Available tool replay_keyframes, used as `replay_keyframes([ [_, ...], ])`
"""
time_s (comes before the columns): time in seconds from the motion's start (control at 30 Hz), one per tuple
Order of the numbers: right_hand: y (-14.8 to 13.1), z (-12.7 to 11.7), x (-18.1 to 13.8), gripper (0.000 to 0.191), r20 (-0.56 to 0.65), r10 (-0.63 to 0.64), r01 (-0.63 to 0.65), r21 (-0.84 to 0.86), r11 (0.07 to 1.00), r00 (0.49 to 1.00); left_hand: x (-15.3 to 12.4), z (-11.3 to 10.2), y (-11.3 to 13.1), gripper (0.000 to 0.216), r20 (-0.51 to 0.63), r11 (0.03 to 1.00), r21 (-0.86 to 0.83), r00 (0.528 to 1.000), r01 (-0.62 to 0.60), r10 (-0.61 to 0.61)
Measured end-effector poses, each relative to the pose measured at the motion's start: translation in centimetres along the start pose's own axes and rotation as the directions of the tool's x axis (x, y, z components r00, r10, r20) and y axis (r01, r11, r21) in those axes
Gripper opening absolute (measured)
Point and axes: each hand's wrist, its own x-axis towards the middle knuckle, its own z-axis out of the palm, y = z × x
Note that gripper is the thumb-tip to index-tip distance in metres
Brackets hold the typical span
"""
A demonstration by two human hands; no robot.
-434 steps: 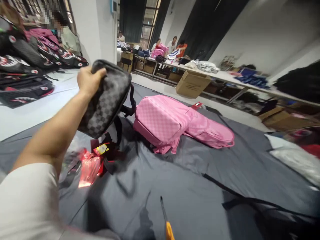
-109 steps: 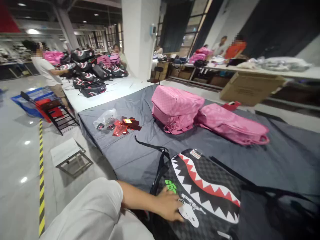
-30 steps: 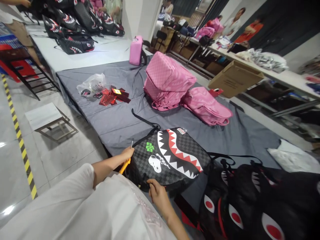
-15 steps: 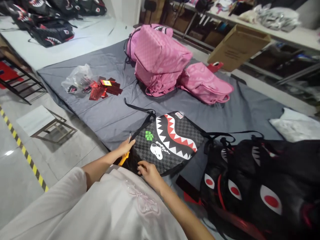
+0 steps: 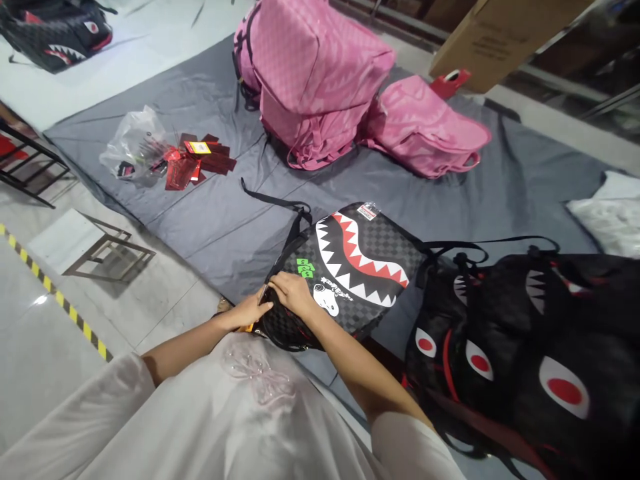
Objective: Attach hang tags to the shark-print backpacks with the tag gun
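Note:
A black-and-grey checkered backpack (image 5: 385,233) lies flat before me, printed with a red-and-white shark mouth, green bills and a white cartoon dog. At its near left edge, my left hand (image 5: 249,312) is closed round a tool with an orange handle (image 5: 245,328); the fingers mostly hide it, so its kind is unclear. My right hand (image 5: 294,292) reaches across the bag, fingers pinched at that same edge, close against the left fingertips. What the right fingers pinch is too small to make out. The bag's zipped rim curves below both hands.
Pink backpacks (image 5: 320,80) are stacked at the back of the grey cloth-covered table (image 5: 200,227). Red tags (image 5: 200,163) lie beside a clear plastic bag (image 5: 135,143). Black backpacks with red eyes (image 5: 500,347) crowd the right. A stool (image 5: 95,243) stands on the left floor.
My right hand has moved up and left from the bag's lower edge to meet my left hand. The near rim of the backpack now shows more. The view has tilted down.

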Motion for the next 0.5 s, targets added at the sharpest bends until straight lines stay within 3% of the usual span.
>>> replay_keyframes([
  [0.1, 1.6, 0.3, 2.2, 0.037, -0.100, 0.201, -0.201, 0.014, 0.980, 0.975, 0.0, 0.5, -0.2, 0.070, -0.045, 1.000, 0.008, 0.999, -0.027, 0.028],
  [0.2, 4.5, -0.9, 5.4, 0.034, -0.222, 0.489, -0.500, 0.010, 0.866, 0.843, -0.2, 0.9, -0.5, 0.072, 0.012, 0.997, 0.031, 0.998, 0.066, -0.066],
  [0.27, 6.5, -2.3, 7.6, 0.032, -0.237, 0.614, -0.631, 0.004, 0.776, 0.753, -0.6, 0.9, -0.8, 0.069, 0.036, 0.998, 0.032, 0.998, 0.053, -0.054],
  [0.33, 8.1, -3.9, 8.8, 0.029, -0.214, 0.659, -0.664, 0.060, 0.746, 0.721, -1.1, 0.3, -1.0, 0.061, 0.009, 1.000, 0.009, 1.000, 0.013, -0.013],
  [0.4, 8.3, -5.4, 8.2, 0.035, -0.211, 0.654, -0.620, 0.207, 0.756, 0.727, -1.7, -0.9, -0.9, 0.060, -0.105, 0.997, -0.066, 0.994, 0.025, -0.032],
  [0.5, 5.0, -6.9, 4.4, 0.054, -0.224, 0.580, -0.466, 0.405, 0.787, 0.783, -2.5, -3.6, 1.1, 0.075, -0.333, 0.928, -0.374, 0.933, 0.006, -0.140],
])
